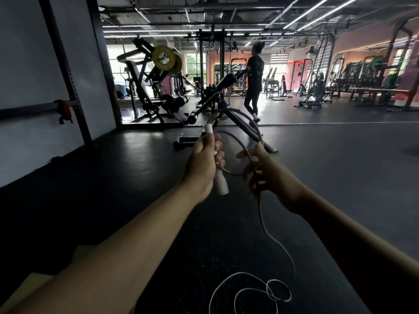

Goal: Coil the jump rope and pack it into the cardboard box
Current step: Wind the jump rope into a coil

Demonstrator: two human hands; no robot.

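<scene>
My left hand (203, 164) grips the white handle (221, 183) of the jump rope, held upright at chest height. A loop of the pale rope (243, 141) arcs from the handle over to my right hand (266, 171), which holds the cord with curled fingers. Below my right hand the cord hangs down to the dark floor, where the loose rope (260, 291) lies in a few tangled loops. No cardboard box is in view.
A dark rubber gym floor (136, 200) spreads all round. A black bench machine (217, 114) stands just ahead. A person (255, 80) stands farther back among racks and weight machines. A white wall with a black rack (68, 71) runs along the left.
</scene>
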